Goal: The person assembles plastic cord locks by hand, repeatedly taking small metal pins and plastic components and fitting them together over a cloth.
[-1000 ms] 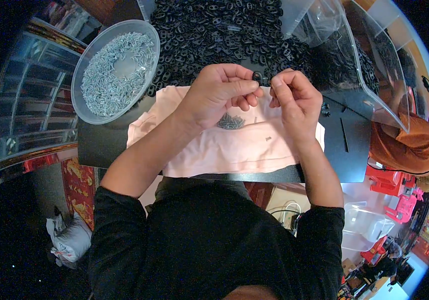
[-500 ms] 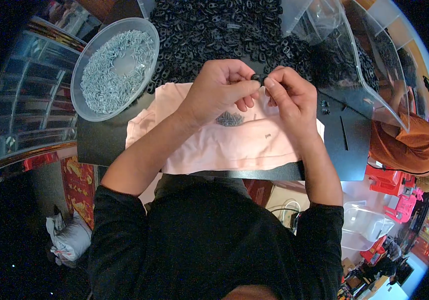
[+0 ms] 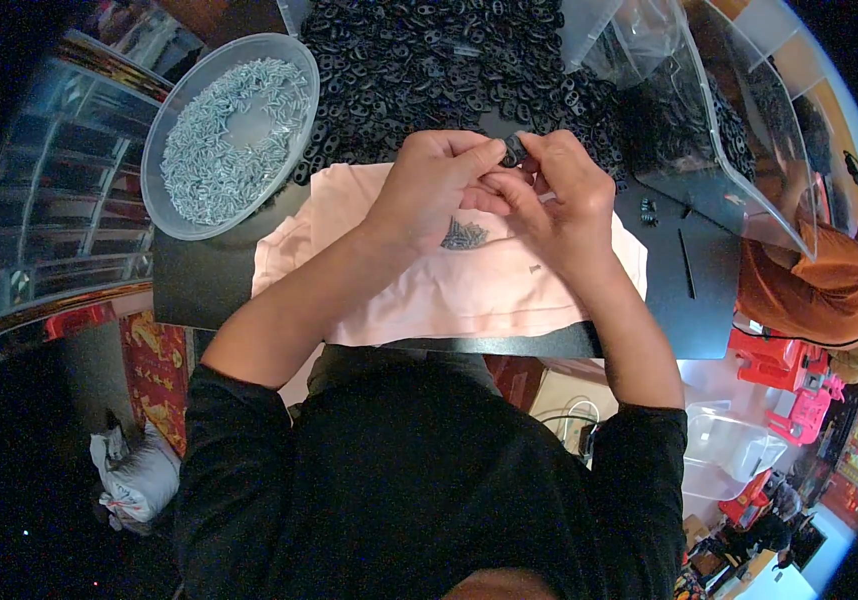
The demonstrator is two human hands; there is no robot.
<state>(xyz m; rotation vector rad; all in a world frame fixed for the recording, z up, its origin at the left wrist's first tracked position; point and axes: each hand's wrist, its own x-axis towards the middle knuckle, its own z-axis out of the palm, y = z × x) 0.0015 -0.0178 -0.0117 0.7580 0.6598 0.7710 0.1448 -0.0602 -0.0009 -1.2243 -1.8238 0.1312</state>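
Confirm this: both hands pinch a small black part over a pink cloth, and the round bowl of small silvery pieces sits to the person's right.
Not quite. The head view shows the round bowl on the person's left. The rest holds: the left hand and right hand pinch a small black part over the pink cloth.

Two hands, the left hand (image 3: 429, 190) and right hand (image 3: 559, 195), meet at 12 o'clock from the frame centre on one small black part (image 3: 515, 150). One round clear bowl (image 3: 174, 215) of pale screws, too many to count, lies at 10 o'clock. One pink cloth (image 3: 429, 290) carries one small cluster of screws (image 3: 465, 236). One heap of black parts (image 3: 429, 60), uncountable, at 12 o'clock. One clear plastic bin (image 3: 709, 130) at 2 o'clock. One other person (image 3: 809, 290) at 3 o'clock.
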